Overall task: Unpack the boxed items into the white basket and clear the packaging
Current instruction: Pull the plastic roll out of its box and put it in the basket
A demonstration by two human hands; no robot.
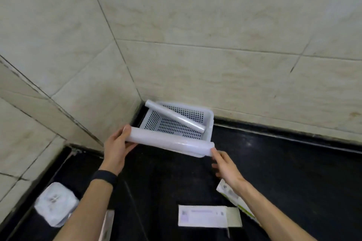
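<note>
Both forearms reach up from the bottom edge toward frame centre. The left hand (115, 146), a dark band at its wrist, grips the left end of a white roll (170, 143), thumb on top. The right hand (225, 164) pinches the roll's right end with its fingertips. The roll is held level at the near rim of the white basket (209, 121), which sits in the wall corner on the black table (293, 172) and holds a second roll (176, 116) lying diagonally. A flattened box (209, 216) lies at lower centre.

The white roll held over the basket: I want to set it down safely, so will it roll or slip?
The white roll is a smooth cylinder, so it probably rolls on the counter. Its glossy wrap looks slippery. Inside the white basket, walls should stop it, as with the thinner roll.
</note>
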